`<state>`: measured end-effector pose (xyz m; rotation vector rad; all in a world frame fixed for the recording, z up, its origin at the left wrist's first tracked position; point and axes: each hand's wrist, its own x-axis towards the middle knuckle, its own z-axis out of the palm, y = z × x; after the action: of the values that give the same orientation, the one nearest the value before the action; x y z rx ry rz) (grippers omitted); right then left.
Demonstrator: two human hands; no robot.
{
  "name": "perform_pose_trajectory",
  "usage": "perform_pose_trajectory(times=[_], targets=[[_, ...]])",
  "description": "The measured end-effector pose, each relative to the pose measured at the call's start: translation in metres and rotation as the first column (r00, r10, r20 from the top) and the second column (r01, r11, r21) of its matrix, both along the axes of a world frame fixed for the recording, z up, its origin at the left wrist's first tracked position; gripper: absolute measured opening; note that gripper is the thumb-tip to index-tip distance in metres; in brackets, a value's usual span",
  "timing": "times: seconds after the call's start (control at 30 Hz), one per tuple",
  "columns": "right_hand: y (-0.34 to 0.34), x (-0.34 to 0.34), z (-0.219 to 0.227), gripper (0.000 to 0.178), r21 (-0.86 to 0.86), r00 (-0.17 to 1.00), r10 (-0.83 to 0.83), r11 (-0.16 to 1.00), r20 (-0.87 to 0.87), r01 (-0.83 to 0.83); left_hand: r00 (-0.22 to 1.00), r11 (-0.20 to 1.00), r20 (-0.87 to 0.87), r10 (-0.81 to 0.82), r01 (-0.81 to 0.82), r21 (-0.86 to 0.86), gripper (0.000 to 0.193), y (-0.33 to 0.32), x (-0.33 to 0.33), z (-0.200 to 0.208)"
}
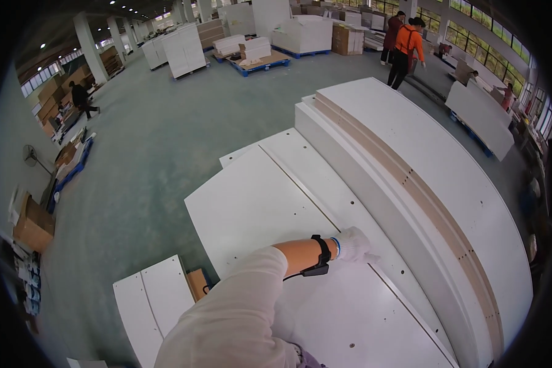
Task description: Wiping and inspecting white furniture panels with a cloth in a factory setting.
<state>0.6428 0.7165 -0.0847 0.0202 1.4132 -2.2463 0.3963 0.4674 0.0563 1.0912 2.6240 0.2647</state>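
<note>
My left hand [354, 245], in a white glove with a blue cuff edge, is over a large white panel [257, 208], beside the narrow dark groove that runs along it. The glove is blurred and its fingers cannot be made out. A black strap with a small device and a cable [318, 260] sits on that wrist. Several small dark holes dot the panel. Right behind it rises a stack of white panels [423, 159], one with a brown bare edge [405, 178] with drilled holes. My right hand is out of view.
A smaller grooved white panel [153, 294] lies at the lower left beside a brown cardboard piece [197, 283]. A person in orange [408, 46] stands beyond the stack, with another person close by. Stacked boards on blue pallets [257, 64] stand at the back.
</note>
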Motion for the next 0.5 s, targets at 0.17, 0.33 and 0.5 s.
perform_pose_trajectory(times=[0.17, 0.33, 0.5], targets=[[0.032, 0.054, 0.004, 0.038, 0.018, 0.994, -0.063, 0.998, 0.093, 0.061, 1.0, 1.0, 0.008, 0.0, 0.0, -0.003, 0.077, 0.002, -0.009, -0.023], [0.042, 0.084, 0.007, 0.038, 0.009, 0.984, -0.091, 0.996, 0.154, 0.09, 0.998, 0.988, 0.068, -0.014, 0.024, -0.155, 0.079, 0.016, -0.016, -0.033], [0.043, 0.133, 0.01, 0.038, -0.01, 0.96, -0.167, 0.985, 0.225, 0.174, 0.999, 0.994, -0.016, -0.052, 0.05, -0.098, 0.077, 0.031, -0.017, -0.047]])
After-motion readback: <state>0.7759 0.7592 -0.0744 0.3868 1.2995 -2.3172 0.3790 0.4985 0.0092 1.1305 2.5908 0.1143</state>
